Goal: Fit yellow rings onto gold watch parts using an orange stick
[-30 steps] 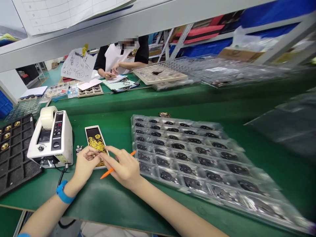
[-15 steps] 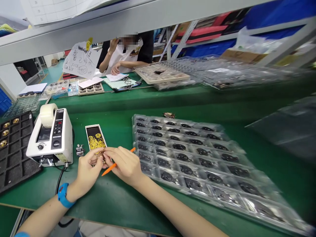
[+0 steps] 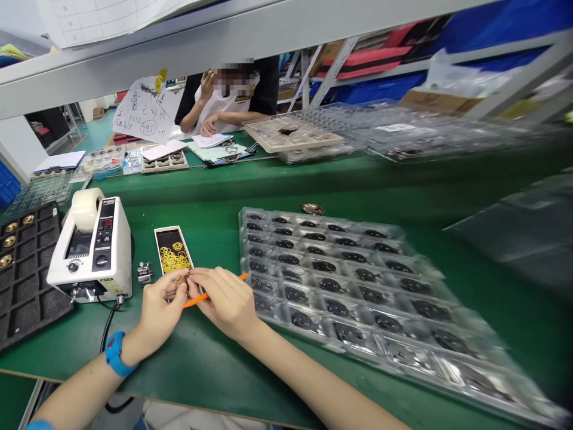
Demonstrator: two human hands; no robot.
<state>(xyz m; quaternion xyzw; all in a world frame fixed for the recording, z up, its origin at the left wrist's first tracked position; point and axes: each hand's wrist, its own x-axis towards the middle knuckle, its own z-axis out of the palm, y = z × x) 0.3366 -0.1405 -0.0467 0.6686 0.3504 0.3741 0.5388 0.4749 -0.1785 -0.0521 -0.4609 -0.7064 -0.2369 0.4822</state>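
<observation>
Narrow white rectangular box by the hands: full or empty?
Partly filled: thin yellow rings cover the middle of the box, but its dark bottom shows bare at the far end. Cannot tell about the hidden near end.

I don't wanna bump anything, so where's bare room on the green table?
Bare table lies between the white box and clear tray, and between the left forearm and right forearm. It's crowded at left: black tray, tape dispenser, tally counter.

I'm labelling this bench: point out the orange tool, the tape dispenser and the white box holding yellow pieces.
Orange tool [image 3: 196, 300], head view: exposed length near its lower end.
Tape dispenser [image 3: 102, 246], head view: black control panel.
White box [image 3: 166, 237], head view: bare dark floor inside.
</observation>
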